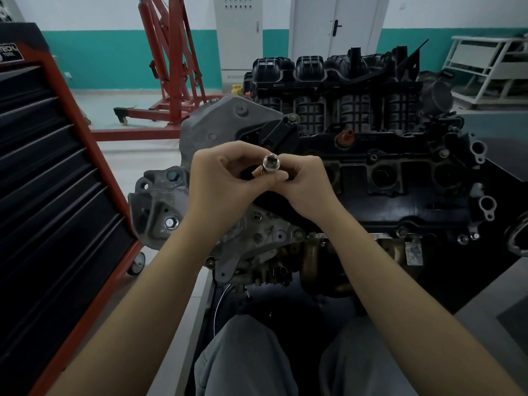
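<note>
Big black and grey car engine [371, 172] fills centre-right, with a ribbed black plastic intake manifold [328, 81] along its far edge. Black tool cabinet with red frame [57, 181] stands at left, drawers shut. Red steel engine hoist [171, 67] is on the floor behind, well apart. Both bare forearms reach in over the engine's near-left corner. Left hand [225, 181]: fingers curled, thumb against the lower side of the small shiny chrome socket [271, 163]. Right hand [304, 187]: fingers curled, tips pinching the same socket from the right. Socket sits between the two hands, raised off the engine, open end facing the camera. Its lower part is hidden by fingers.
</note>
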A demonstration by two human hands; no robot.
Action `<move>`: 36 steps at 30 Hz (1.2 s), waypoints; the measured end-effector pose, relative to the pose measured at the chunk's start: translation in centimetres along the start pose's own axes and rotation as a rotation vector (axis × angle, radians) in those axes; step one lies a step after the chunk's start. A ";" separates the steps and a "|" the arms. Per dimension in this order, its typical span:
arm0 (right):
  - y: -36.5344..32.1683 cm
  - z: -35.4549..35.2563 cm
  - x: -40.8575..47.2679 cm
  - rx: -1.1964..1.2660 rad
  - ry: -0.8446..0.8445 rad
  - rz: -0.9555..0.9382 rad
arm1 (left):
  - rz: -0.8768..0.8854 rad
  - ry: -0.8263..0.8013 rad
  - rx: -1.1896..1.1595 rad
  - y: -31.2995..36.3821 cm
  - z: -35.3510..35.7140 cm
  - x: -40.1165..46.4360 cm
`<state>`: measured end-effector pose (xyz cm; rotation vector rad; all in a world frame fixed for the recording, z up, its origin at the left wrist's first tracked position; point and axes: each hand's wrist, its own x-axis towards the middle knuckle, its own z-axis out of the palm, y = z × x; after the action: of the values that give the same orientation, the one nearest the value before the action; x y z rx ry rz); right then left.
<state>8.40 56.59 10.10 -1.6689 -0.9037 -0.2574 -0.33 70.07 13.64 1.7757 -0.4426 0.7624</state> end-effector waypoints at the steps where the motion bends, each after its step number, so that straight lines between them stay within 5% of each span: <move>1: -0.1 0.0 0.0 -0.003 -0.013 -0.008 | 0.005 0.026 -0.002 0.0 0.1 0.0; 8: 0.0 0.0 0.2 0.027 -0.011 0.017 | -0.025 -0.057 -0.147 -0.2 -0.4 -0.1; 14: 0.0 -0.1 0.1 0.028 -0.009 -0.017 | 0.026 0.054 0.019 -0.4 0.0 0.0; 21: 0.1 0.0 0.1 0.010 -0.009 -0.018 | 0.011 -0.058 -0.053 -0.4 0.0 -0.1; 36: 0.1 -0.1 0.2 -0.001 -0.018 -0.018 | 0.042 0.016 0.094 -0.4 0.3 -0.1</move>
<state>8.65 56.58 10.14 -1.6667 -0.9325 -0.2560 -0.02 69.93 13.23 1.8515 -0.4404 0.8380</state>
